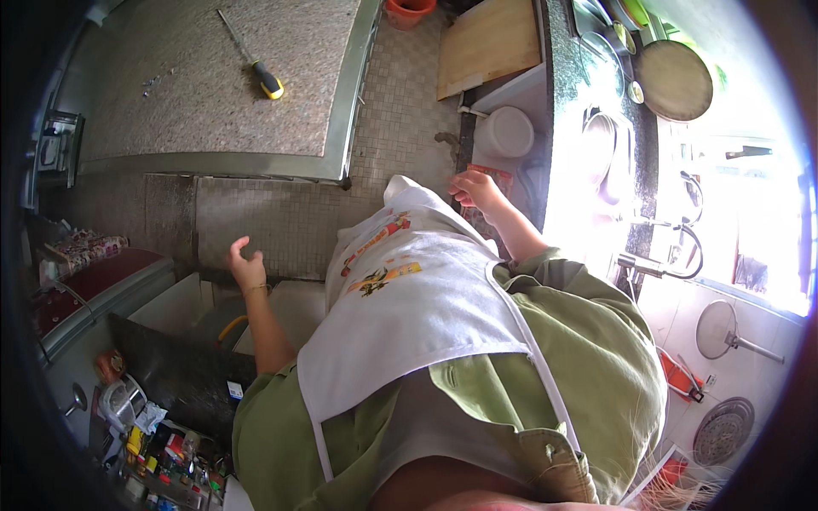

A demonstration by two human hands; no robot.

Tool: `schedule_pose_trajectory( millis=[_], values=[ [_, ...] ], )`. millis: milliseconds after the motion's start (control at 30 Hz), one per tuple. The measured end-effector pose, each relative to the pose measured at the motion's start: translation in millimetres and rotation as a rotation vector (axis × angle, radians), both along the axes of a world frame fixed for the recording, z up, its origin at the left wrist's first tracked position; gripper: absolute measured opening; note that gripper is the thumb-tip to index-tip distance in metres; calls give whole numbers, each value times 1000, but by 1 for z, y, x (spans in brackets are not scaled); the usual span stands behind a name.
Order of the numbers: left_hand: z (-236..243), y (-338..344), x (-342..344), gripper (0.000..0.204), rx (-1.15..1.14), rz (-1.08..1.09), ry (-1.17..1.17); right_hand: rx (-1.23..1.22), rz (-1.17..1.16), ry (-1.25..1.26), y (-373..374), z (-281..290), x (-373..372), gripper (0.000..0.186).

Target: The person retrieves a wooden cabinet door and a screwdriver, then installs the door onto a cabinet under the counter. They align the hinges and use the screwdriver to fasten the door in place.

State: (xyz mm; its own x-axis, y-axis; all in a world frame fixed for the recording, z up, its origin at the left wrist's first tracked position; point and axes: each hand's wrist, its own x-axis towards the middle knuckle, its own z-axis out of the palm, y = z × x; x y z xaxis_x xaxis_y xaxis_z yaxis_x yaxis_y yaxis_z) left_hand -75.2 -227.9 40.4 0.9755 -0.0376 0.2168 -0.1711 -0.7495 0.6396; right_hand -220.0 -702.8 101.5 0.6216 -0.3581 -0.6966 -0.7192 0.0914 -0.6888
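My left hand [247, 266] hangs over the floor at the left, a thin band at its wrist. Its thumb and fingers are apart and hold nothing. On the other side of my white printed apron [417, 298], my right hand [479, 191] is held out beside the counter's lower shelves. Its fingers are loosely bent, with nothing visible in them. Neither hand touches anything that I can see. A screwdriver [267, 80] with a black and yellow handle lies on the speckled stone tabletop [170, 111], beyond both hands. Small bits [152, 83] are scattered left of it.
At right runs a dark stone counter [558, 51] with a sink and tap [648, 264]. Below it stand a white bucket [504, 133] and a wooden board [490, 47]. An orange-red pot [409, 12] is on the tiled floor [392, 102]. Crowded small items [175, 456] lie lower left.
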Motion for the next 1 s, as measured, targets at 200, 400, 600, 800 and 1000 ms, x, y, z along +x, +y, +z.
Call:
schedule_pose_trajectory(
  millis=[200, 400, 600, 800, 1000],
  values=[
    [-15, -67, 5, 21, -179, 89, 389, 70, 120, -82, -19, -21, 41, 24],
    [5, -101, -33, 16, 115, 255, 233, -67, 557, -496, -4, 0, 175, 27],
    [4, -43, -62, 18, 137, 524, 209, -37, 642, -715, 118, 52, 300, 22],
    [17, 99, -24, 17, 121, 725, 206, 225, 865, -681, 313, 51, 367, 20],
    [76, 280, 40, 14, 69, 813, 157, 306, 893, -616, 477, 67, 420, 22]
  ],
)
